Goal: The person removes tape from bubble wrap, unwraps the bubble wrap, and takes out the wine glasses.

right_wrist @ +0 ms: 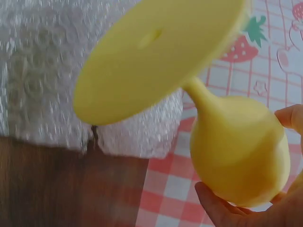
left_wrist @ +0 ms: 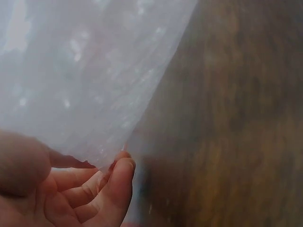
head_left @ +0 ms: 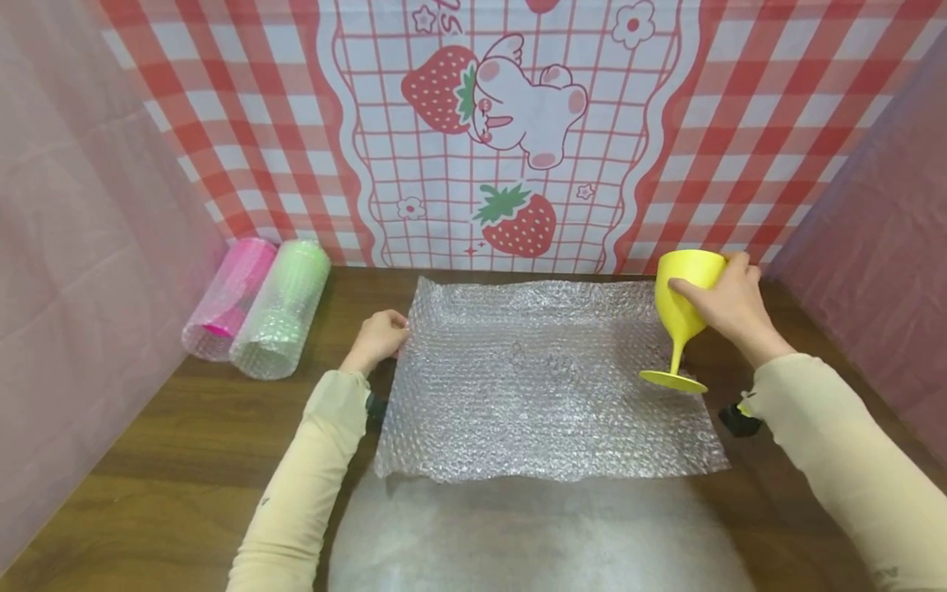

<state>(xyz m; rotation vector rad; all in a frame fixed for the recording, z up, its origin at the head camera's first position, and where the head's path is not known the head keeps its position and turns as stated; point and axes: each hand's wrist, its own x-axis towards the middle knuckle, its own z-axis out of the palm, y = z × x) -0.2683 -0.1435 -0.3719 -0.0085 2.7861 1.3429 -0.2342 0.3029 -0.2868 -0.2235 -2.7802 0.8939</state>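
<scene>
A sheet of bubble wrap (head_left: 510,403) lies spread over the wooden table. My left hand (head_left: 379,335) pinches its left edge between thumb and fingers, as the left wrist view shows close up. With my right hand (head_left: 736,306) I grip a yellow plastic goblet (head_left: 679,306) round the bowl, thumb on one side and fingers on the other. Its stem points down and its round foot (head_left: 673,381) overlaps the right part of the sheet in the head view. From the right wrist, the goblet's underside (right_wrist: 161,56) faces the camera.
At the back left, a pink goblet (head_left: 247,271) and a green goblet (head_left: 299,271) lie side by side, each rolled in bubble wrap. A red-checked cloth (head_left: 266,123) hangs behind the table (head_left: 163,469). Pink curtains (head_left: 81,205) flank both sides. A pale rounded surface (head_left: 540,534) is in front.
</scene>
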